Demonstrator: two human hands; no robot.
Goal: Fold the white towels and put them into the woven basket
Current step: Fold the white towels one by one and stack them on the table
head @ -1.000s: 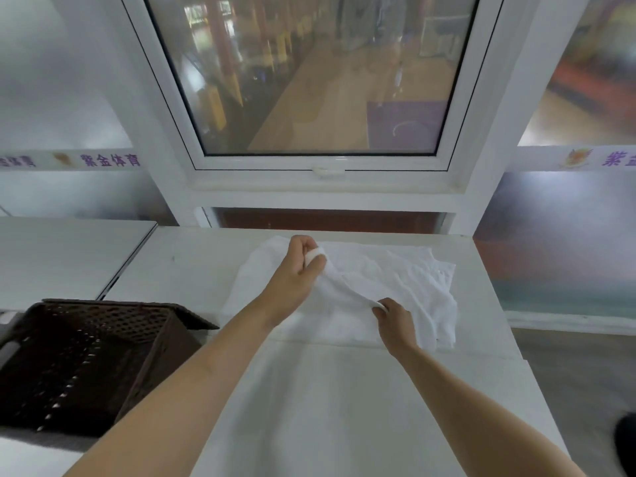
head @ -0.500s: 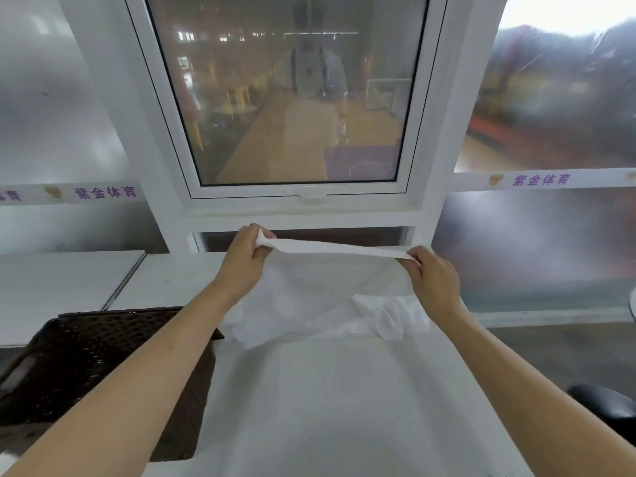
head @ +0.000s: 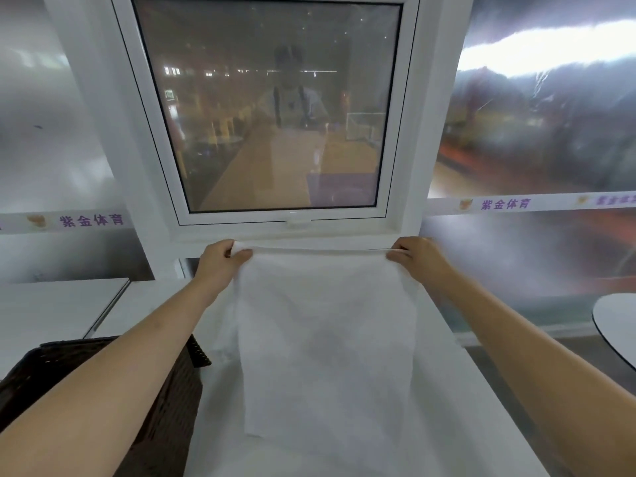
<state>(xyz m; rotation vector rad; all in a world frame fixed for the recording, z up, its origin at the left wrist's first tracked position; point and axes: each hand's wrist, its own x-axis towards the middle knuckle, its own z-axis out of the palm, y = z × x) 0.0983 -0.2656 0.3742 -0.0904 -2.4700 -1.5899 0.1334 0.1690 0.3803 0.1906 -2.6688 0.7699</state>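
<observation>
1. A white towel [head: 327, 342] hangs spread out over the white table [head: 457, 390], which serves as the landmark here. Its top hem is stretched level above the table's far end, and its bottom edge falls toward the near end.
2. The left hand [head: 220, 261] has its fingers closed in a pinch on the towel's top left corner. The right hand [head: 414, 258] pinches the top right corner the same way. Both hands are raised off the table.
3. As I read it, the step in hand is squaring the towel before the first fold. To do it well, keep the hem taut and level and let the cloth hang flat. Then lower the bottom edge onto the table first and lay the rest down away from it, so no crease gets trapped.
4. Line up the towel's side edges with the table's long sides. A square start should make corner-to-corner folds meet cleanly.
5. The woven basket [head: 103, 390] sits at the table's left edge, near end, partly under the left forearm. I cannot see into it from here, so what it holds is unclear.
6. Under and around the towel the tabletop looks bare. The white cloth on a white surface makes anything lying there hard to pick out.
7. There is open room along the table's middle and right side. The window frame [head: 292, 232] stands just past the far end, so the hands have little room to go forward. The basket crowds the left.
</observation>
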